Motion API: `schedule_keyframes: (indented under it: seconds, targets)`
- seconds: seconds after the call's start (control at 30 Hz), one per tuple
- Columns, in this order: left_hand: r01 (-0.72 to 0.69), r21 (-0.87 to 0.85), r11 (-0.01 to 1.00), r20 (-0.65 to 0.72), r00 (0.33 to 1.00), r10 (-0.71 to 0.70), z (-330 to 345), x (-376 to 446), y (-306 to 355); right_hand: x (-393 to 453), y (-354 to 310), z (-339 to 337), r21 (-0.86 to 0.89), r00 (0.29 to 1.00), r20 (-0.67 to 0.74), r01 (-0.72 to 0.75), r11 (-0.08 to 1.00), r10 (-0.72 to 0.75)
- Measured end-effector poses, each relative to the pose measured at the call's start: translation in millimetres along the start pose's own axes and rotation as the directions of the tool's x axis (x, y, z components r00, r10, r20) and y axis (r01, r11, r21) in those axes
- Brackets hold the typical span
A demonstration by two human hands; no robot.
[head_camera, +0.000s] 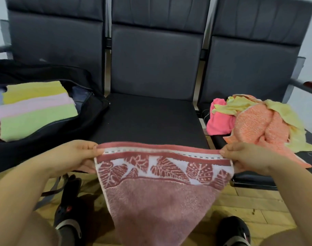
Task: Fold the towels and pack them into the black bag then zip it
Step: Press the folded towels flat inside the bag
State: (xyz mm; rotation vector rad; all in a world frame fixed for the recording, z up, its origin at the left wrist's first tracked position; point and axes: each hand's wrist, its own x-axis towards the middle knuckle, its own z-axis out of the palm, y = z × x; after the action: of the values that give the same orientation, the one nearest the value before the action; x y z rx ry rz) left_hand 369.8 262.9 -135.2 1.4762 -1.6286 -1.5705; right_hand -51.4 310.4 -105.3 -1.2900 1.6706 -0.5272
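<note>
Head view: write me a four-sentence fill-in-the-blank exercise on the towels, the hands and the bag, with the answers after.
1. The left hand and right hand pinch the top corners of the dusty pink leaf-patterned towel, which hangs ____.
2. The black fabric bag lies ____.
3. Its top folded towel has yellow, pink and ____ stripes.
4. The unfolded towel pile lies on the ____ seat.

Answers: unfolded; unzipped; green; right
</note>
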Motion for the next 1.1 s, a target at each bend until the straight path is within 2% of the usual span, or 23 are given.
schedule_keyframes:
  seconds: [0.07,0.1,0.13,0.17,0.2,0.27,0.3,0.33,0.4,0.47,0.57,0.6,0.67,0.73,0.8,0.87,0.9,0.97,1.1]
  targets:
    - [-0.039,-0.269,0.962,0.067,0.996,0.059,-9.1,-2.4,-1.0,-9.6,-9.7,-6.6,0.235,0.986,0.168,-0.05,0.971,0.01]
    - [-0.068,-0.316,0.946,0.042,0.995,0.085,-12.1,-4.1,0.8,-11.7,-13.7,-12.3,0.341,0.973,0.231,-0.059,0.938,-0.022]
    - [-0.093,-0.285,0.954,-0.005,0.995,0.096,-13.8,-3.9,1.6,-12.3,-16.4,-15.4,0.384,0.969,0.246,-0.065,0.921,-0.034]
    - [-0.098,-0.161,0.982,-0.071,0.994,0.087,-11.5,-3.7,2.9,-8.6,-15.0,-16.9,0.347,0.977,0.212,-0.045,0.937,-0.032]
    - [-0.095,0.014,0.995,-0.139,0.986,0.096,-8.2,-0.8,2.1,-2.2,-9.6,-16.3,0.218,0.992,0.122,-0.005,0.976,-0.022]
    - [-0.081,0.313,0.946,-0.27,0.948,0.17,-3.1,11.8,-1.7,12.9,1.1,-10.8,-0.154,0.992,-0.113,0.046,0.987,-0.064]
    - [-0.071,0.389,0.918,-0.324,0.922,0.209,-0.5,18.3,-2.2,19.5,4.6,-8.3,-0.29,0.977,-0.185,0.049,0.956,-0.106]
    - [-0.066,0.433,0.899,-0.369,0.897,0.244,1.7,24.1,-2.7,23.9,5.7,-6.6,-0.35,0.966,-0.221,0.048,0.935,-0.132]
    - [-0.065,0.453,0.889,-0.446,0.847,0.289,7.0,32.5,-0.3,32.4,4.9,-4.4,-0.378,0.951,-0.27,0.042,0.925,-0.154]
    - [-0.07,0.391,0.918,-0.512,0.812,0.28,10.7,45.0,-0.1,45.2,4.2,-1.5,-0.349,0.925,-0.344,0.036,0.936,-0.164]
    - [-0.148,0.165,0.975,-0.63,0.745,0.22,18.9,64.4,0.8,64.2,0.7,10.7,-0.118,0.859,-0.489,0.106,0.987,-0.151]
    - [-0.186,0.112,0.976,-0.67,0.711,0.212,23.0,72.1,0.6,69.3,-1.9,15.0,-0.097,0.823,-0.544,0.13,0.987,-0.162]
    - [-0.174,0.195,0.965,-0.698,0.666,0.261,32.8,86.5,1.7,76.8,-9.9,26.1,-0.146,0.769,-0.609,0.133,0.98,-0.195]
    - [-0.13,0.324,0.937,-0.628,0.711,0.316,47.6,99.2,-0.2,88.6,-13.3,40.3,-0.201,0.781,-0.582,0.132,0.971,-0.227]
    - [-0.097,0.448,0.889,-0.478,0.814,0.329,62.8,115.5,-9.1,105.4,-8.7,57.3,-0.26,0.825,-0.509,0.124,0.958,-0.245]
    - [0.093,0.668,0.739,-0.384,0.893,0.235,72.8,131.4,-16.4,123.2,-0.1,73.8,-0.321,0.84,-0.463,0.139,0.937,-0.283]
    - [0.181,0.738,0.65,-0.38,0.907,0.179,73.9,138.4,-18.2,132.4,4.6,80.1,-0.371,0.839,-0.452,0.133,0.919,-0.304]
    - [0.258,0.789,0.558,-0.383,0.916,0.118,70.7,150.8,-14.4,147.0,8.3,87.1,-0.472,0.839,-0.446,0.076,0.878,-0.312]
    - [0.279,0.818,0.503,-0.373,0.923,0.095,58.4,177.9,-5.7,173.4,2.0,79.3,-0.589,0.856,-0.402,0.031,0.808,-0.326]
